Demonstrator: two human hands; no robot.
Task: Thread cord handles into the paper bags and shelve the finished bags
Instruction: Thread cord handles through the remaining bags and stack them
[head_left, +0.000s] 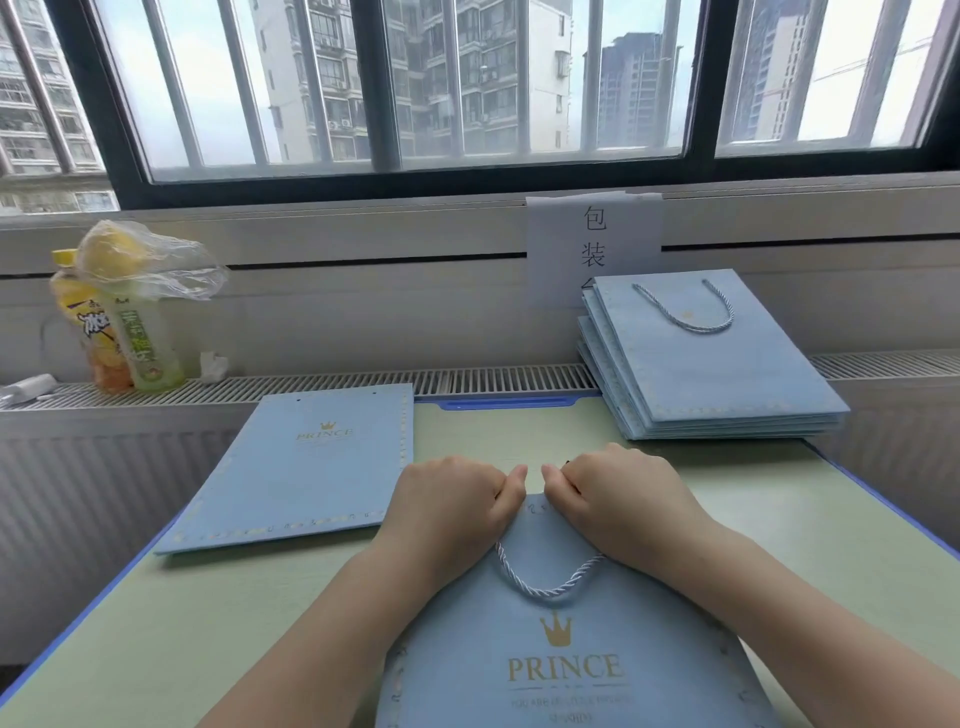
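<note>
Both my hands sit at the top edge of the blue paper bag (566, 649) lying flat at the near edge of the table (831, 545), centre. My left hand (452, 499) has its grip curled closed on the bag's top rim, thumb pointing inward; my right hand (618, 493) mirrors it, grip also curled and pinching the same rim, thumbs nearly touching each other. A small dark tip shows just past my right knuckles, cannot tell what it is. A twisted white-blue cord handle (545, 584) hangs in a loop on the bag's front face, between my wrists, above the gold crown and PRINCE print. A second flat bag (301, 478) lies toward the left edge of the table, no cord in its two top holes, touching nothing else. At the far right corner a stack of finished bags (711, 374) leans partly over onto the radiator grille (493, 376), the top one with its cord loop (685, 312) showing. Behind the stack a paper sign (587, 244) with Chinese characters is stuck to the wall under the window. On the ledge beyond the far left corner stand drink bottles (135, 332) with a clear plastic bag (156, 265) of something yellow on top.
</note>
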